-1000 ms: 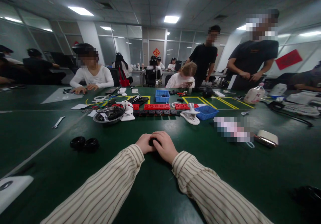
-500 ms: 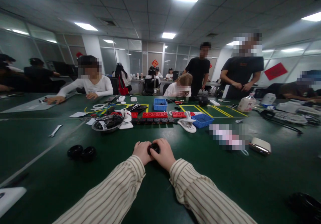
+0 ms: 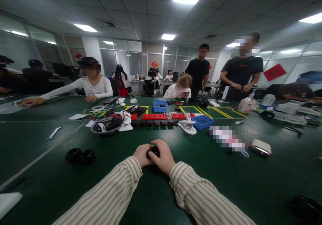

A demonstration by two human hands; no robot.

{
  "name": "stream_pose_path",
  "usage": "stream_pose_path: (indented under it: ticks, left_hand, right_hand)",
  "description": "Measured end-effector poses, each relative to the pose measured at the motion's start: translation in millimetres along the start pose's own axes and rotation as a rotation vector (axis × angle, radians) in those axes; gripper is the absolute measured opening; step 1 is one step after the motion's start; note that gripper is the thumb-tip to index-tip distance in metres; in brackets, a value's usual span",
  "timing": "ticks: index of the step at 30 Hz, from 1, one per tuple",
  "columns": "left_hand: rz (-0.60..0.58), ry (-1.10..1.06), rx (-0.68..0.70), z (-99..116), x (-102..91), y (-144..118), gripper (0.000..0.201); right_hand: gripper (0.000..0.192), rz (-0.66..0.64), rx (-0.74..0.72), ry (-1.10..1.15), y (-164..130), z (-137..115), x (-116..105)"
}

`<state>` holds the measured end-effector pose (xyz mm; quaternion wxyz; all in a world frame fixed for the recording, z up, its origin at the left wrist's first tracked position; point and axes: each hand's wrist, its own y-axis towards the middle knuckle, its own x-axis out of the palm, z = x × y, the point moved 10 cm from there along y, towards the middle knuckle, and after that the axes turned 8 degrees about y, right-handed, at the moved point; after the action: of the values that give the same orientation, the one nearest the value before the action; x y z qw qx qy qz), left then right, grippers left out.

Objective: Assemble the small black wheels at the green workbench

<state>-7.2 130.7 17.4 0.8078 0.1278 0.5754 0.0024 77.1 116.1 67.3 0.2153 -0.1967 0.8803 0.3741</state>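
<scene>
Between my two hands is a small round black object with a glossy rim, resting on or just above the green table. My left hand is closed around its left side. From the right, my right hand grips it, thumb across the near side and fingers over the far side. The object's underside and far edge are hidden by my fingers. To the left lies a pair of similar glossy black round pieces, side by side on the table.
Ahead stand a blue bin, red power strips, a white clip stand and a bowl of cables. A wrench lies left. Rightward are a cream-coloured case and more black pieces. People sit and stand beyond.
My hands have shifted slightly and more of the black object's top shows between them. Across the table, a seated person's arm has reached farther left.
</scene>
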Motion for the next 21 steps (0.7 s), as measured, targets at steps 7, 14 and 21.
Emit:
stream_pose_path:
  ticks: [7, 14, 21]
  left_hand:
    - [0.048, 0.110, -0.141, 5, -4.5, -8, 0.046]
    - [0.024, 0.128, -0.114, 3, -2.8, -5, 0.031]
    - [-0.015, 0.056, 0.001, 4, 3.0, -3, 0.033]
  right_hand:
    - [0.026, 0.063, 0.159, -0.119, 0, 19, -2]
    - [0.016, 0.009, 0.019, -0.048, -1, 1, 1]
    - [0.021, -0.078, -0.105, 0.024, -3, -19, 7]
